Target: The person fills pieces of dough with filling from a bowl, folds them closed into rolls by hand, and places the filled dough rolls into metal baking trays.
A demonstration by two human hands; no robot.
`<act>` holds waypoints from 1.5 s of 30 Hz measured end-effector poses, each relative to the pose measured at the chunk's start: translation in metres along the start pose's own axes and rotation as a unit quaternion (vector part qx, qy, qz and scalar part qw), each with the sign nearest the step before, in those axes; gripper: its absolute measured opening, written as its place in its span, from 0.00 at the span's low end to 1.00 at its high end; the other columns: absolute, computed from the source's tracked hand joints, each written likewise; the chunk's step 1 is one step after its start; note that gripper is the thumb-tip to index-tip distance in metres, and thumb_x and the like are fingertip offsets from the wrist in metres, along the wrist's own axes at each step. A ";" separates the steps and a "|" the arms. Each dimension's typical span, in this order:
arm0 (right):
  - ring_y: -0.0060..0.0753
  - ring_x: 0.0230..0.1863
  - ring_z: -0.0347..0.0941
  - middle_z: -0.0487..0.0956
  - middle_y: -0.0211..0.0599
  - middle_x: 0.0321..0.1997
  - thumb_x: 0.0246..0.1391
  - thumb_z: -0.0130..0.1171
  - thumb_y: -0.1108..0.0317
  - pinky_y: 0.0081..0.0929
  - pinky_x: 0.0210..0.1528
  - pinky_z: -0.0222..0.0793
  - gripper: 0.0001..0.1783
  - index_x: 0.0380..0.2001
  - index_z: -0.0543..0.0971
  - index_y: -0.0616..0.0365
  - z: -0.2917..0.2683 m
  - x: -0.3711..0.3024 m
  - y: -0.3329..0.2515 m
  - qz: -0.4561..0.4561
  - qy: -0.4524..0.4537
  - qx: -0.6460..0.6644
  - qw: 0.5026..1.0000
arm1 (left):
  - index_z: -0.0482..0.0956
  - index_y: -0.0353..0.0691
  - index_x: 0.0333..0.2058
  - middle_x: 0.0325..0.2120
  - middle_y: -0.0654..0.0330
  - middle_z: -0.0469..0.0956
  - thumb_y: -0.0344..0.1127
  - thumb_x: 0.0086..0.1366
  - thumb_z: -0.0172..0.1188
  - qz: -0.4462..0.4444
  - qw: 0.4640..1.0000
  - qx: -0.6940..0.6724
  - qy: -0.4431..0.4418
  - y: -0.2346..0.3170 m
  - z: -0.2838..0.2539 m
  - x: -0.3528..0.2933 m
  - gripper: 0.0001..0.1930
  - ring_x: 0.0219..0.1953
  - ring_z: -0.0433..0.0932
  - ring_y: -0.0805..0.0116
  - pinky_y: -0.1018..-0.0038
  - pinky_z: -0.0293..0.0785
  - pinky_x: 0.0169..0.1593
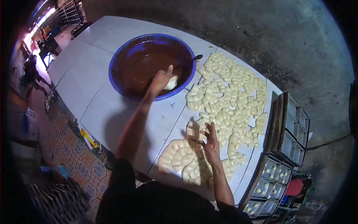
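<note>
My right hand [212, 147], fingers loosely spread, is above the flattened, pale-cream dough pieces [214, 98] covering part of the white tiled table [89, 72]. Farther off, my left hand [161, 81] grasps a small whitish dough lump [171, 83] within the round blue plastic basin [112, 72] of brown mixture [140, 69].

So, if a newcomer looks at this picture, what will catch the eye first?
Probably the round blue basin of brown liquid on the far part of the white table, where the left hand holds a pale lump. Next, the many pale-yellow, dough-like pieces crowding the table's right side, where the right hand hovers.
</note>
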State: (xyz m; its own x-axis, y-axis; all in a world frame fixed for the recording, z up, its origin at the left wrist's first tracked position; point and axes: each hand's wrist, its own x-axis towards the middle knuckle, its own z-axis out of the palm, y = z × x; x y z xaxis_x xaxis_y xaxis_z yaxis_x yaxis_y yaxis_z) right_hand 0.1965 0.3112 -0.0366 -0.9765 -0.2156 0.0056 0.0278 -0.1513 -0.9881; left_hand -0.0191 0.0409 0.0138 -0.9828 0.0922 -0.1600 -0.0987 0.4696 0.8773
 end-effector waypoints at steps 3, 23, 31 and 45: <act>0.33 0.60 0.58 0.50 0.40 0.71 0.44 0.57 0.28 0.35 0.52 0.67 0.61 0.71 0.43 0.49 0.012 0.007 0.016 -0.002 -0.023 0.018 1.000 | 0.80 0.32 0.44 0.41 0.45 0.80 0.72 0.64 0.29 0.153 0.953 0.189 0.183 -0.120 0.006 0.045 0.46 0.48 0.77 0.51 0.61 0.67 0.54; 0.29 0.39 0.69 0.74 0.38 0.47 0.54 0.57 0.78 0.24 0.43 0.68 0.16 0.47 0.77 0.62 0.000 -0.047 -0.018 -0.140 0.198 -0.344 0.907 | 0.57 0.29 0.63 0.55 0.53 0.70 0.27 0.66 0.51 -0.108 0.872 -0.476 -0.043 0.057 0.175 -0.220 0.27 0.53 0.70 0.72 0.77 0.68 0.52; 0.32 0.47 0.72 0.72 0.40 0.47 0.50 0.61 0.77 0.25 0.47 0.68 0.09 0.37 0.80 0.63 -0.081 -0.127 -0.051 -0.175 0.236 -0.129 0.947 | 0.77 0.24 0.43 0.37 0.55 0.74 0.31 0.66 0.56 0.142 0.939 -0.267 -0.165 0.069 0.248 -0.258 0.13 0.38 0.77 0.72 0.78 0.77 0.40; 0.32 0.53 0.69 0.72 0.43 0.54 0.62 0.51 0.53 0.30 0.52 0.68 0.28 0.59 0.67 0.58 -0.229 -0.337 -0.057 0.137 0.044 0.057 0.988 | 0.59 0.36 0.58 0.47 0.60 0.68 0.26 0.52 0.63 0.453 0.832 -0.066 -0.314 0.116 0.436 -0.311 0.34 0.41 0.76 0.63 0.73 0.77 0.43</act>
State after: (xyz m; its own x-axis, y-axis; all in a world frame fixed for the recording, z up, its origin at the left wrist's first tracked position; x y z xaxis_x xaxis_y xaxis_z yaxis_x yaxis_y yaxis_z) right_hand 0.4752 0.6132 -0.0171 -0.9436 -0.1798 -0.2782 0.3128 -0.2079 -0.9268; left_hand 0.3434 0.4500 -0.0319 -0.3925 0.8159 0.4246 0.5808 -0.1381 0.8022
